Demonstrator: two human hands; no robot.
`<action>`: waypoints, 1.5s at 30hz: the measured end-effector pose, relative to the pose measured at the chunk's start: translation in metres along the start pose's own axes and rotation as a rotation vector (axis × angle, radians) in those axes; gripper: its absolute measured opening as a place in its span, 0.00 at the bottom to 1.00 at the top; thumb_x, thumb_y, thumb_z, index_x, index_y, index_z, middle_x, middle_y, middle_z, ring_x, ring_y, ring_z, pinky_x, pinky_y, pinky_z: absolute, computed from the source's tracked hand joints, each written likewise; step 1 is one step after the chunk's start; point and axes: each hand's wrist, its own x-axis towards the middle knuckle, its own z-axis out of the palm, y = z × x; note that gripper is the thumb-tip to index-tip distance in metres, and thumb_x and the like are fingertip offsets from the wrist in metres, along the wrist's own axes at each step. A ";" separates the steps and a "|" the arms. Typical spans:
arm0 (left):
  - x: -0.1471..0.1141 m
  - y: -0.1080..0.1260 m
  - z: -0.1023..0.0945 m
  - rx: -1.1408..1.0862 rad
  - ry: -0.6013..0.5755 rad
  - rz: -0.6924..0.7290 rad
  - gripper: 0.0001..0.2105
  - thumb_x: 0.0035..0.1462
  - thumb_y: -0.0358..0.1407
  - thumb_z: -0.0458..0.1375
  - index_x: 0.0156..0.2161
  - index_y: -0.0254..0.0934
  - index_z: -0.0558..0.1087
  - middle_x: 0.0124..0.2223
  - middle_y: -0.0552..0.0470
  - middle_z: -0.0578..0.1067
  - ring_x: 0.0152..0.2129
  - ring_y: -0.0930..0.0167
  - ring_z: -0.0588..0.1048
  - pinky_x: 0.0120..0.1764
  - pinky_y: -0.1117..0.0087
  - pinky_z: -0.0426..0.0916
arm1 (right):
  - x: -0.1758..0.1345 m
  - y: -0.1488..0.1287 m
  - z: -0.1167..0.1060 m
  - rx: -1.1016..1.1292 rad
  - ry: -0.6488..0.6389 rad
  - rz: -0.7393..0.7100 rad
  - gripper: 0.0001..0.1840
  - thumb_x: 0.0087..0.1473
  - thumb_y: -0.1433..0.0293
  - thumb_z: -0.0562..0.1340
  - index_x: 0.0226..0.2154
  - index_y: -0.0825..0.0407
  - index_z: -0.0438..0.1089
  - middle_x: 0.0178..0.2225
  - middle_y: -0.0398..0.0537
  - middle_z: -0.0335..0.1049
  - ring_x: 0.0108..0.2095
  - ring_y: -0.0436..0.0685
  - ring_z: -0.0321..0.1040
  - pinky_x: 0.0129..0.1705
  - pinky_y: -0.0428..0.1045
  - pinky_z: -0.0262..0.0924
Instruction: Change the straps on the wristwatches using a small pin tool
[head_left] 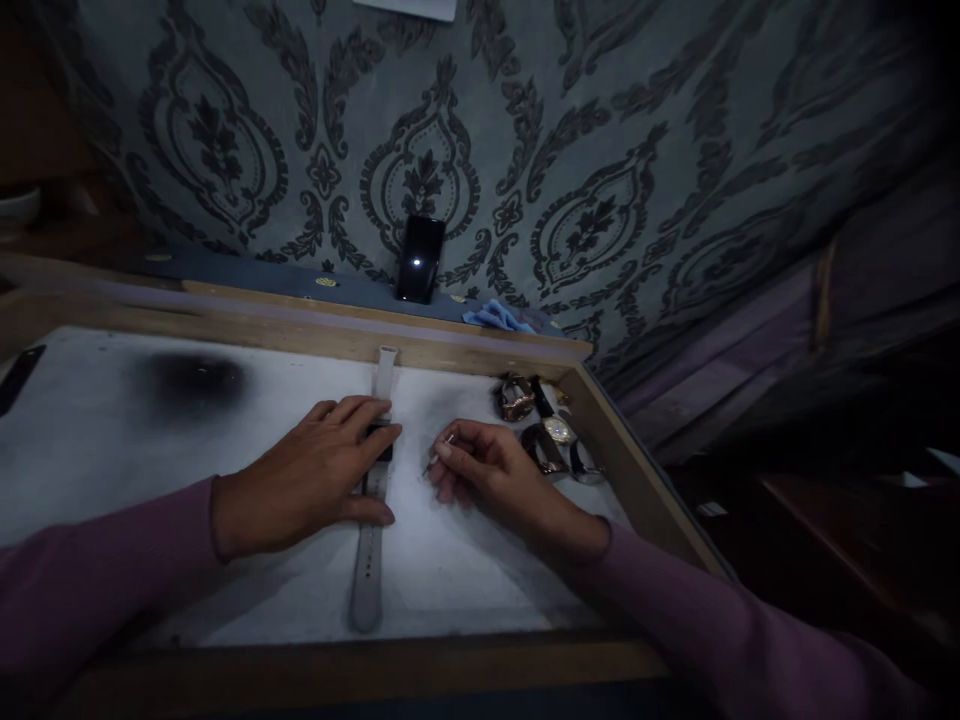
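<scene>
A smartwatch with a dark square case (385, 449) and a pale grey strap (367, 570) lies lengthwise on the white work surface (292, 590). Across its case and upper strap rests my left hand (315, 470), palm down. Its fingers are stretched out, with the thumb apart on the lower strap. To the right of the watch, my right hand (480, 465) is closed in a pinch just above the surface. Between its thumb and fingers is a small, thin metal tool (427, 467); its exact kind is unclear. Part of the watch case is hidden under my left fingers.
Several wristwatches (555, 430) sit in the right corner, inside the wooden rim (637, 480). A phone (421, 258) leans against the patterned wall behind, with a blue cloth (499, 316) nearby. A dark flat object (21, 378) lies at the far left.
</scene>
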 end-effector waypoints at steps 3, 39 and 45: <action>-0.001 -0.001 -0.003 -0.020 0.001 0.019 0.34 0.52 0.56 0.61 0.58 0.37 0.64 0.61 0.38 0.63 0.58 0.53 0.60 0.54 0.53 0.61 | 0.000 0.000 -0.001 -0.016 0.009 0.009 0.19 0.52 0.56 0.65 0.26 0.54 0.66 0.23 0.44 0.71 0.18 0.46 0.66 0.17 0.41 0.54; -0.012 -0.001 -0.004 0.057 -0.039 0.247 0.26 0.63 0.30 0.51 0.64 0.54 0.57 0.64 0.40 0.58 0.64 0.51 0.51 0.53 0.50 0.60 | 0.009 0.002 -0.001 -0.118 -0.035 0.022 0.12 0.55 0.62 0.61 0.29 0.54 0.64 0.23 0.42 0.69 0.17 0.45 0.63 0.13 0.40 0.49; -0.011 0.002 -0.011 0.059 -0.061 0.232 0.23 0.66 0.31 0.50 0.63 0.53 0.58 0.65 0.41 0.56 0.63 0.52 0.53 0.53 0.52 0.61 | 0.010 0.004 -0.003 -0.104 -0.040 0.037 0.12 0.55 0.62 0.62 0.29 0.54 0.64 0.23 0.42 0.69 0.17 0.45 0.64 0.12 0.39 0.49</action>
